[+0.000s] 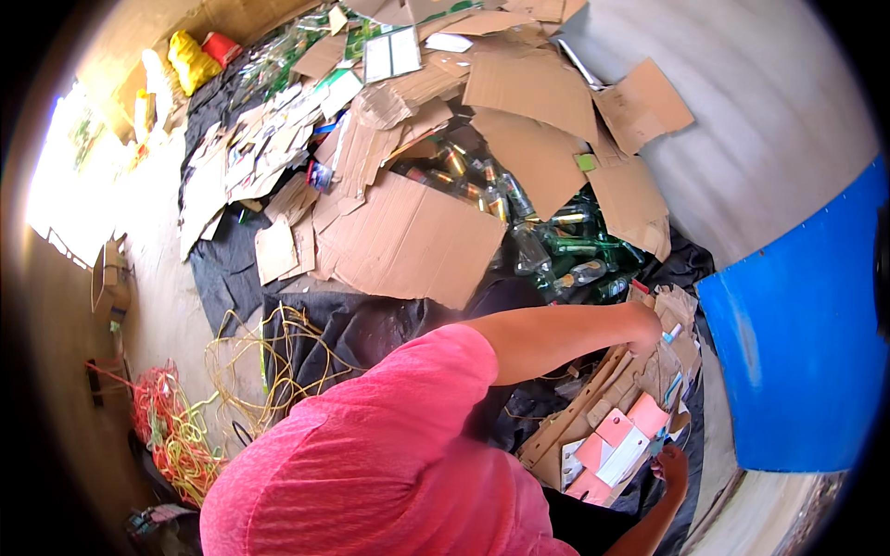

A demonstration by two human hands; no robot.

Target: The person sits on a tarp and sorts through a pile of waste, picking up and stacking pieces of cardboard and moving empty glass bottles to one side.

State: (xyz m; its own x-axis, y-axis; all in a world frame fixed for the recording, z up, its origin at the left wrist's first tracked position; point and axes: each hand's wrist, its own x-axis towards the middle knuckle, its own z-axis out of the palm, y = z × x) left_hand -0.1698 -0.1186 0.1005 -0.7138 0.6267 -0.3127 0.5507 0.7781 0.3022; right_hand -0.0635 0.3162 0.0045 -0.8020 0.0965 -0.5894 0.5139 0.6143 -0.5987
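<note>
My left hand (pixel 643 328) reaches down to the upper part of a stack of flattened cardboard (pixel 612 389) at the right. Its fingers are mostly turned away, so whether they grip anything is hidden. My right hand (pixel 672 467) is at the lower right side of the stack, fingers bent, close to a small teal scrap (pixel 656 445). From here I cannot tell if it holds that scrap. Pink and white card pieces (pixel 615 445) lie on the lower part of the stack. Torn brown cardboard (pixel 676 306) and thin blue-and-white pieces (pixel 672 333) lie near my left hand.
Green and clear glass bottles (pixel 577 243) lie beneath large cardboard sheets (pixel 417 236). A blue panel (pixel 793 326) stands at the right. Loose yellow cord (pixel 278 361) and tangled red-and-yellow twine (pixel 167 424) lie at the left. A yellow sack (pixel 189 62) stands at the back left.
</note>
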